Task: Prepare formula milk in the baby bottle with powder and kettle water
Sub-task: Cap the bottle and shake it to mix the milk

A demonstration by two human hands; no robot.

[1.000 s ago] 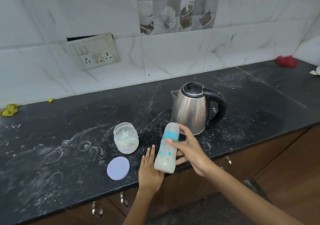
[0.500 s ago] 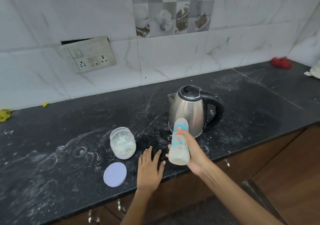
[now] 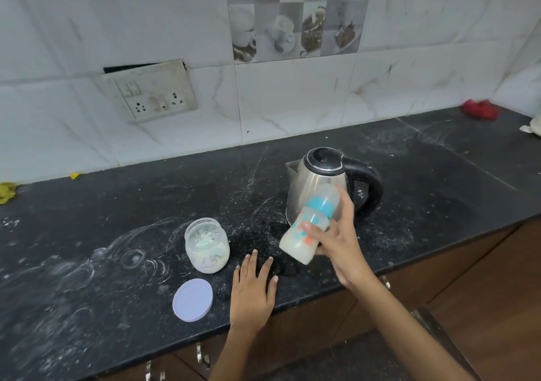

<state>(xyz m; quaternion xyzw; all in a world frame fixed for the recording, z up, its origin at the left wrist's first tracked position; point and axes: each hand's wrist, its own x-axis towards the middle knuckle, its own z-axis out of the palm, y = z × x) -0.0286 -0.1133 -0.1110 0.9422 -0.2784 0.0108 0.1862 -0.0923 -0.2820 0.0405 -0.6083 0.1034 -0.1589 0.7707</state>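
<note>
the right hand (image 3: 336, 240) grips the capped, milky plastic baby bottle (image 3: 311, 224) in front of the steel kettle (image 3: 316, 187), long axis tilted, cap toward the kettle; the left hand (image 3: 253, 288) lies flat, fingers spread, on the black tabletop (image 3: 102, 234) left of it.

Two bare forearms, no sleeves in view, left hand (image 3: 251, 289), right hand (image 3: 341, 243), short unpainted nails, no visible rings

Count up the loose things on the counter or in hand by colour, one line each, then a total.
White or clear: 3, bottle, jar, white scrap at the right edge
Steel: 1, kettle
Lilac: 1, lid
Red: 1, cloth
Yellow: 2, rag, small bit
Total: 8
</note>
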